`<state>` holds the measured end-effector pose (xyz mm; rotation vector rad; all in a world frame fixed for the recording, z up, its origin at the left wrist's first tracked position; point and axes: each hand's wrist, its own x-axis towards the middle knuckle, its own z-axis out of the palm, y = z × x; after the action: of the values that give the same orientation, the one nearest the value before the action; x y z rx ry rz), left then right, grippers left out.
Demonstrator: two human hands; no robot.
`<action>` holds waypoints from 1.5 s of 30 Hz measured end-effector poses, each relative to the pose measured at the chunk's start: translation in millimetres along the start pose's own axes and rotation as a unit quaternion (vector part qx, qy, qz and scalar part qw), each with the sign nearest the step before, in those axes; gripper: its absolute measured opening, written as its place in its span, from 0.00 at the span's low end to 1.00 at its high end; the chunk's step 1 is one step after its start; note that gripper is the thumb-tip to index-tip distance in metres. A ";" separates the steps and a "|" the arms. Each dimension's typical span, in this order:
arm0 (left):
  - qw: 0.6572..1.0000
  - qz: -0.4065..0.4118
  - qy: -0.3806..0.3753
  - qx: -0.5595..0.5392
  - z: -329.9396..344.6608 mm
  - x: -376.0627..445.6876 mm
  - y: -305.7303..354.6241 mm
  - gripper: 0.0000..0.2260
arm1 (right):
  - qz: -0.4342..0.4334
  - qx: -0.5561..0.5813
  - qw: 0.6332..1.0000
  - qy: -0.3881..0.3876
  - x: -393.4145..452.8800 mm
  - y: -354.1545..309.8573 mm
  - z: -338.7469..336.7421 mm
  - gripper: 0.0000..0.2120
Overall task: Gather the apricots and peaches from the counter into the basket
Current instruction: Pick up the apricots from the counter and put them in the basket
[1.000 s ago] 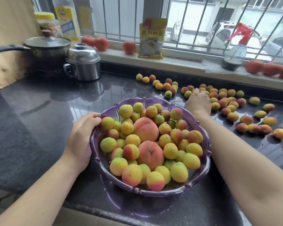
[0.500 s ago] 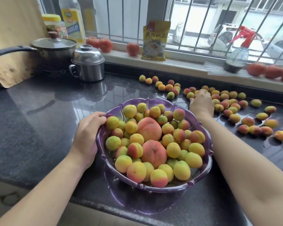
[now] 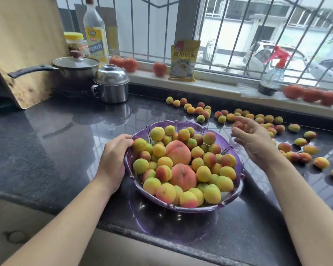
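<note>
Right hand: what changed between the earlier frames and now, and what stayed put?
The right hand lifted off the scattered counter apricots and turned palm-up toward the purple plastic basket, with a reddish apricot at its fingertips; the blur hides how firmly it is held. The left hand still holds the basket's left rim. Basket, the fruit in it and the dark stone counter look unchanged.

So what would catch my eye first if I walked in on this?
Most likely the purple basket at the front of the dark counter, heaped with apricots and two big peaches. The left hand holds its rim, while the right hand hovers just right of it with an apricot at its fingers. Behind that, many loose apricots trail across the counter below the windowsill.
</note>
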<state>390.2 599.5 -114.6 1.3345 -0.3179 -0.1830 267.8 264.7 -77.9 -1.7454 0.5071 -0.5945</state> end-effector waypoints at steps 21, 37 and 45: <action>1.000 0.001 -0.006 0.019 -1.6 -1.0 1.8 0.11 | -0.295 -0.493 0.775 -0.264 -37.7 -94.0 133.8 0.21; 1.000 0.009 -0.014 0.009 0.6 -3.8 4.4 0.11 | -0.289 -0.466 0.796 -0.259 -36.8 -83.8 131.0 0.18; 1.000 0.006 0.004 0.008 -1.7 -0.6 -2.6 0.11 | -0.245 -0.323 0.914 0.009 -2.2 -83.7 63.4 0.12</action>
<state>390.2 600.7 -117.5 1.3488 -0.3207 -0.1651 308.5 333.7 -10.0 -2.5385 0.2846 -0.8576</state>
